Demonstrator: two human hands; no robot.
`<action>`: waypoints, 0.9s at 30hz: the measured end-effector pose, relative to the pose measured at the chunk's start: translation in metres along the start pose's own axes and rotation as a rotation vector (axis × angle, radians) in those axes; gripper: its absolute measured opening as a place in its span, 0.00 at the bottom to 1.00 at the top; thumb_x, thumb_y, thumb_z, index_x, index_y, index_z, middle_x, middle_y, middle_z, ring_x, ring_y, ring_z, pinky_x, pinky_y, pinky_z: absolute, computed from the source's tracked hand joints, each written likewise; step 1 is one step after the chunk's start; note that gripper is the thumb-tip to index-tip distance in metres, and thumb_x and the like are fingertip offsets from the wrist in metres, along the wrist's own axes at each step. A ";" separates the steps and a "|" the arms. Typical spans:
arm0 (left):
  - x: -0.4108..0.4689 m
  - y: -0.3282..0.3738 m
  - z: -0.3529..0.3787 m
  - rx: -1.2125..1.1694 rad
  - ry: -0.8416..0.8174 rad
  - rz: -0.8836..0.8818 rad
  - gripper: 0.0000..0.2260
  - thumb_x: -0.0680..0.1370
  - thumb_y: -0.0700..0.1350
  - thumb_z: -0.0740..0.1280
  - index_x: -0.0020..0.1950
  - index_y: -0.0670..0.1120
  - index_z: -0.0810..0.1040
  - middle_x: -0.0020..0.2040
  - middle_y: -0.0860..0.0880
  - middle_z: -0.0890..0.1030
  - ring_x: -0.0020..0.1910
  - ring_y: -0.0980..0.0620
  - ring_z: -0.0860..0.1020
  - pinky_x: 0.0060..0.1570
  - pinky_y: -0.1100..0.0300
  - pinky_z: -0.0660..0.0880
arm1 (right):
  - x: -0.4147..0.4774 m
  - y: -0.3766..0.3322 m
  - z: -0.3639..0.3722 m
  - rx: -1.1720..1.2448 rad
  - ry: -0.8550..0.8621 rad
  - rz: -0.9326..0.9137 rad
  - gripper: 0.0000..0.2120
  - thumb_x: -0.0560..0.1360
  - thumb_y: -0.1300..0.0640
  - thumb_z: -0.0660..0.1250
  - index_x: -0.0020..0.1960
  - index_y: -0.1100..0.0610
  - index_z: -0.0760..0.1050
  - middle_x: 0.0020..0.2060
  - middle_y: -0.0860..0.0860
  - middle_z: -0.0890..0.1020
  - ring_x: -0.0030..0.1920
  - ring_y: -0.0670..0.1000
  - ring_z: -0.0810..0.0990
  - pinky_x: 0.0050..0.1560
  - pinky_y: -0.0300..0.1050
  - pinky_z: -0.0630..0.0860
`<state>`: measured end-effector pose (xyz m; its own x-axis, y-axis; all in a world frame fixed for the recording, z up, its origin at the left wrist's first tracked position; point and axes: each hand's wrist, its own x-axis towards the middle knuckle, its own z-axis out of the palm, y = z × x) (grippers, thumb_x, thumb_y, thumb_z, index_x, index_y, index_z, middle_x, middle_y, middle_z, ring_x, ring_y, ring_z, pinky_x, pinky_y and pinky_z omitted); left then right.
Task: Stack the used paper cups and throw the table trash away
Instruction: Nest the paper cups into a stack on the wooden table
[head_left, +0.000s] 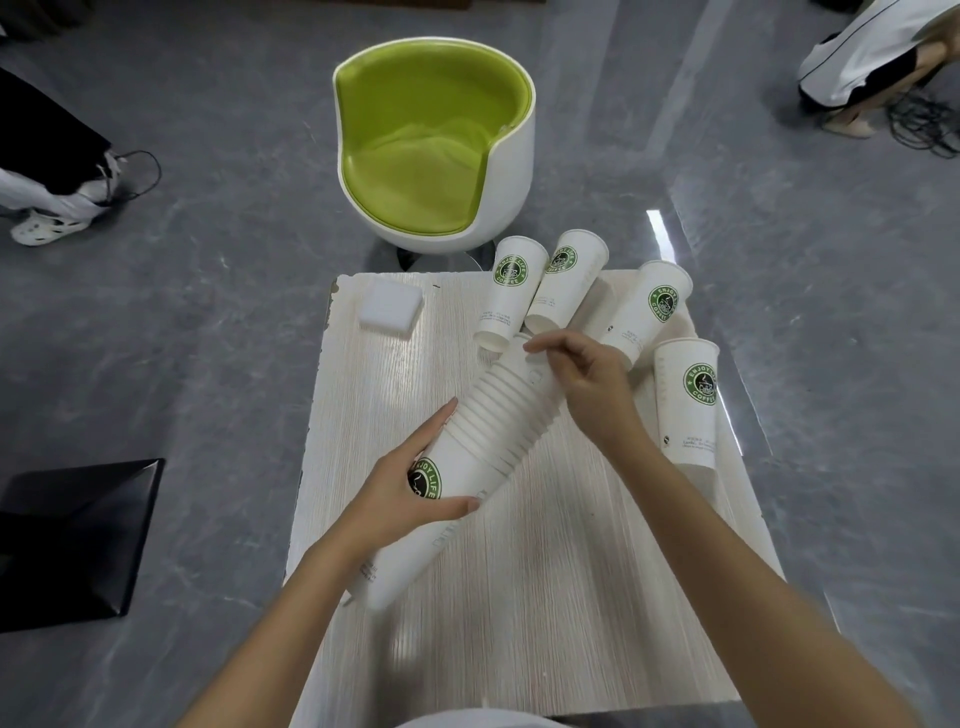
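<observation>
Stack of paper cups (480, 431): slanting over counter (561, 582)
Left hand (405, 493): fingers gripping bottom cup
Right hand (584, 382): fingers pinching top rim

matt white paper cups (470, 431) lie on pale wood-grain table (545, 597); glossy grey floor (208, 312).

— What colour were the paper cups (675, 415)?
— White, each with a round green-and-black logo. The tabletop (545, 571) was pale, with fine wood grain.
— And the chair (431, 156)?
— White shell, lime-green seat, on a grey marbled floor (208, 312).
</observation>
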<state>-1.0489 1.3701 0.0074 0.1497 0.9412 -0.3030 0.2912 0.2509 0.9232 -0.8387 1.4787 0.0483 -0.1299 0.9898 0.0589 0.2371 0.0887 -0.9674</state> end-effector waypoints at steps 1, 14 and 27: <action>0.000 0.001 0.001 -0.004 0.000 0.001 0.45 0.67 0.45 0.80 0.76 0.64 0.59 0.68 0.74 0.67 0.65 0.75 0.67 0.57 0.81 0.65 | -0.002 0.000 0.001 -0.004 -0.010 0.000 0.15 0.77 0.68 0.58 0.46 0.53 0.80 0.46 0.49 0.83 0.49 0.48 0.79 0.53 0.38 0.72; 0.004 0.009 0.014 -0.012 -0.006 0.027 0.45 0.67 0.45 0.80 0.76 0.63 0.59 0.69 0.71 0.67 0.64 0.74 0.69 0.55 0.79 0.67 | -0.017 -0.007 -0.004 0.041 -0.050 0.012 0.11 0.78 0.65 0.60 0.47 0.54 0.80 0.43 0.42 0.82 0.43 0.38 0.77 0.46 0.36 0.70; 0.017 0.016 0.035 0.005 -0.044 0.029 0.45 0.67 0.48 0.80 0.76 0.64 0.58 0.69 0.70 0.68 0.64 0.72 0.71 0.56 0.75 0.70 | -0.024 0.003 -0.023 0.044 -0.024 0.028 0.09 0.78 0.66 0.61 0.49 0.59 0.79 0.42 0.42 0.81 0.46 0.35 0.77 0.49 0.31 0.71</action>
<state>-1.0085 1.3822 0.0083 0.1995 0.9372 -0.2861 0.2912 0.2221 0.9305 -0.8131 1.4573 0.0494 -0.1470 0.9888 0.0265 0.1983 0.0557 -0.9786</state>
